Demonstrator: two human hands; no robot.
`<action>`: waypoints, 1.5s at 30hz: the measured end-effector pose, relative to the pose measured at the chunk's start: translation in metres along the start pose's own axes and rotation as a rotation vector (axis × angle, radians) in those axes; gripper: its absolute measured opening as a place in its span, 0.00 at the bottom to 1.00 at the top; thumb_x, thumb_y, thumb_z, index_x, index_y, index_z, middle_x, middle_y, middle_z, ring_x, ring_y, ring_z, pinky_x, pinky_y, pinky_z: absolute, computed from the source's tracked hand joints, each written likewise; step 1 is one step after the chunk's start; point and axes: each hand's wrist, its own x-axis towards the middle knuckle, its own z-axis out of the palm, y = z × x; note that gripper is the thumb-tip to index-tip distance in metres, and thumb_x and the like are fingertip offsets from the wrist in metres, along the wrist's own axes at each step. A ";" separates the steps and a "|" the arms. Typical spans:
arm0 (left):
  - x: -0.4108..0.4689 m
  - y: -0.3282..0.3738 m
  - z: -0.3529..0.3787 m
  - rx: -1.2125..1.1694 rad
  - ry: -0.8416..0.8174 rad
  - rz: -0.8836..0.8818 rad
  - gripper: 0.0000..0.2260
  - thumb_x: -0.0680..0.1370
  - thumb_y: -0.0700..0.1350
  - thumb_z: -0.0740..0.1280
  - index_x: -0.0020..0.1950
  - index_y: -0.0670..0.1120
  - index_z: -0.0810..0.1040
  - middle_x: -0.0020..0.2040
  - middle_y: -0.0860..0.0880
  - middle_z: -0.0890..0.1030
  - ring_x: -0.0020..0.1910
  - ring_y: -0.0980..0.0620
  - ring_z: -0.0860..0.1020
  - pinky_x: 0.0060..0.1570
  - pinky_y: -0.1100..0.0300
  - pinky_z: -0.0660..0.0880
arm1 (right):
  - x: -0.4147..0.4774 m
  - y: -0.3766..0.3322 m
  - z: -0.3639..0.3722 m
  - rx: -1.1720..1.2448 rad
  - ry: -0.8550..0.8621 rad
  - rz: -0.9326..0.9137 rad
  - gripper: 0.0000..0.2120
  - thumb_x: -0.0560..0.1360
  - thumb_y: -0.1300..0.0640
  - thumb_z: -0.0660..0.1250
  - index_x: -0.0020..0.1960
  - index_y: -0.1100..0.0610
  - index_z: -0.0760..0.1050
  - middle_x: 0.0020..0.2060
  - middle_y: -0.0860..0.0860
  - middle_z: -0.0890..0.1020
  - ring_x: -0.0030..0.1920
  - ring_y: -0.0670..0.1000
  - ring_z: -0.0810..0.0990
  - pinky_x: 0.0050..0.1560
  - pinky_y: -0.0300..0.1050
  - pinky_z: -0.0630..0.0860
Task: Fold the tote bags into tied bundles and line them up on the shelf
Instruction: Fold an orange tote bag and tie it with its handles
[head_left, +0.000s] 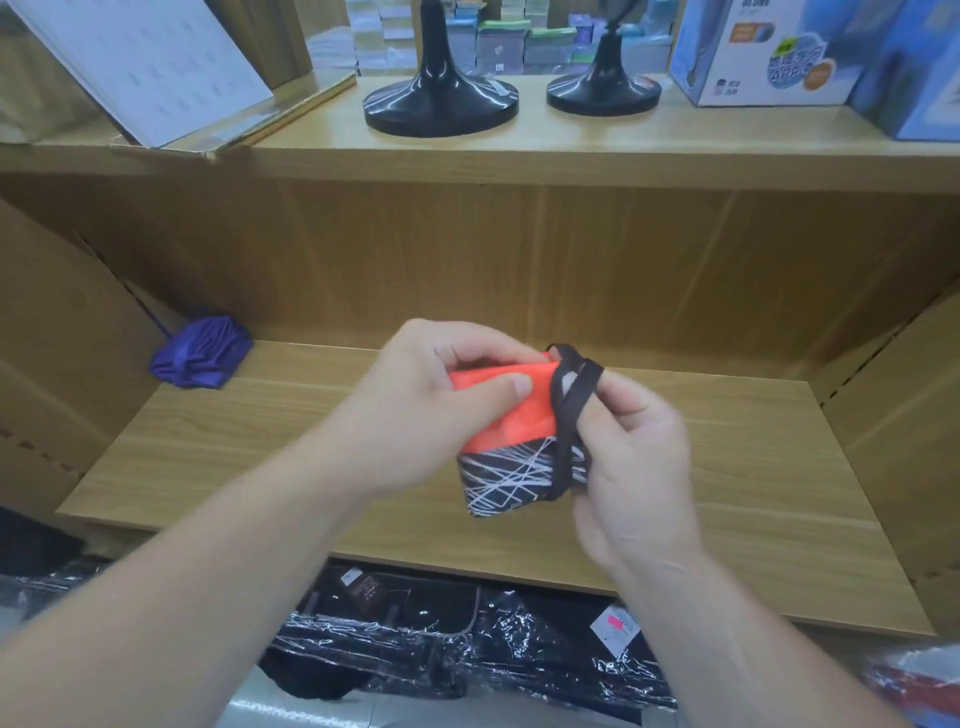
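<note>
left hand (436, 405) grips the folded orange tote bag (506, 410); right hand (631, 462) pinches its black strap (571, 400) (looped round the bundle); purple bundle (200, 353) on shelf (260, 441)

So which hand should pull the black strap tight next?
Probably the right hand: the black strap loops over its fingers, while the left hand grips the folded orange bag.

Tote bag (511, 413) partly behind left hand (421, 415)
</note>
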 end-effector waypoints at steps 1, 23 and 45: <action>-0.003 -0.002 0.013 -0.044 0.137 -0.012 0.11 0.74 0.34 0.73 0.50 0.50 0.84 0.44 0.49 0.86 0.42 0.54 0.83 0.43 0.61 0.80 | -0.001 0.003 0.004 0.036 0.069 -0.010 0.05 0.72 0.58 0.73 0.45 0.59 0.86 0.38 0.56 0.85 0.40 0.55 0.81 0.42 0.49 0.79; -0.028 -0.035 0.019 0.112 -0.121 -0.222 0.06 0.77 0.35 0.71 0.43 0.43 0.81 0.33 0.49 0.81 0.32 0.55 0.78 0.34 0.61 0.76 | 0.014 0.001 -0.040 -0.564 -0.443 0.293 0.10 0.67 0.68 0.70 0.48 0.62 0.83 0.42 0.61 0.86 0.41 0.55 0.84 0.47 0.51 0.81; -0.009 -0.036 0.052 -0.252 0.435 -0.283 0.14 0.69 0.34 0.79 0.49 0.47 0.80 0.37 0.48 0.82 0.34 0.54 0.80 0.34 0.60 0.78 | 0.024 0.006 -0.042 -0.157 -0.285 0.182 0.22 0.71 0.58 0.54 0.55 0.64 0.82 0.49 0.61 0.85 0.48 0.58 0.83 0.48 0.57 0.80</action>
